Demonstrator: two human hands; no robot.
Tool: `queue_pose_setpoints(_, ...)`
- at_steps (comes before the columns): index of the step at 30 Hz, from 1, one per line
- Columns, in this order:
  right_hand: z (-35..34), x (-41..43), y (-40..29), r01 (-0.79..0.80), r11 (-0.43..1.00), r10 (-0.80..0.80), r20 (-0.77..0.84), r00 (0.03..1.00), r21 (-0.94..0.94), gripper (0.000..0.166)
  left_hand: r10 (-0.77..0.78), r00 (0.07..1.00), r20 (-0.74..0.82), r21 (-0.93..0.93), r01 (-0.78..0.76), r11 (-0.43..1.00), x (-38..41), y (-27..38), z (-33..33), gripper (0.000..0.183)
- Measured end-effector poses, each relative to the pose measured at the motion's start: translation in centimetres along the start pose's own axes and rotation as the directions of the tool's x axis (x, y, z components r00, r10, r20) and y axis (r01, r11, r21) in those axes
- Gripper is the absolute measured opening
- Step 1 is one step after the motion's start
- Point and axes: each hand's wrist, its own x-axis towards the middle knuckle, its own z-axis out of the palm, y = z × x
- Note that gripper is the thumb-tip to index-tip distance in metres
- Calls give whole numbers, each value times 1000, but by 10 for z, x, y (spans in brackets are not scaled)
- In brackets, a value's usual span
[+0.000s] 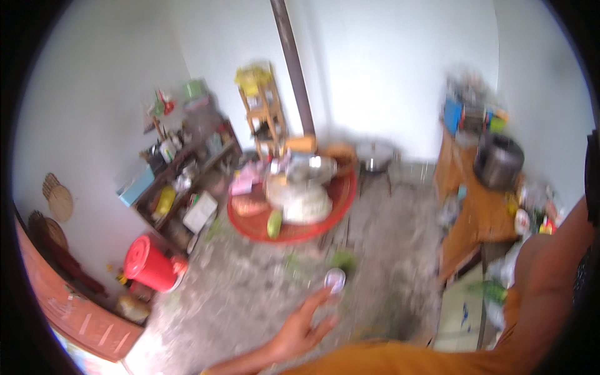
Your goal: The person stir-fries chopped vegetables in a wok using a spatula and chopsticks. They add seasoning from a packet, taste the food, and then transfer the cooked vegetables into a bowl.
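Note:
My left hand [302,326] reaches in from the bottom centre with its fingers apart. Just past its index fingertip is a small round whitish thing [335,280], blurred; I cannot tell whether the finger touches it. Beyond, a round red tray [293,233] bears a metal bowl [311,169], a white bulging bag or cloth [307,205], a green vegetable [274,223] and pink cloth or plastic [247,178]. My right arm extends up at the right edge; its hand is out of view.
A red lidded bucket [152,263] stands at the left by a cluttered shelf [187,164]. Behind the tray are a wooden stand [265,112] and a dark pole [294,70]. At the right, a brown-covered table [468,206] holds a dark pot [499,161].

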Motion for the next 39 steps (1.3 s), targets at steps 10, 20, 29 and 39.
queue_pose_setpoints(10, 160, 93, 36, 146, 989, -146, -18, 989, 29, 35, -209, 939, -272, 69, 236, 969, -42, -97, -93, 59)
queue_pose_setpoints(20, 349, 218, 33, 120, 985, -35, -536, 844, 124, 35, -256, 865, -431, 239, 384, 892, 32, -217, -267, 62)
queue_pose_setpoints(29, 673, 287, -80, -383, -255, 744, 433, 509, 888, 24, -333, 631, -701, 232, 643, 730, 11, -327, -427, 65)
queue_pose_setpoints(39, 853, 501, -136, -418, -232, 447, 478, 756, 878, 10, -247, 534, -808, 259, 699, 666, 6, -472, -660, 66)
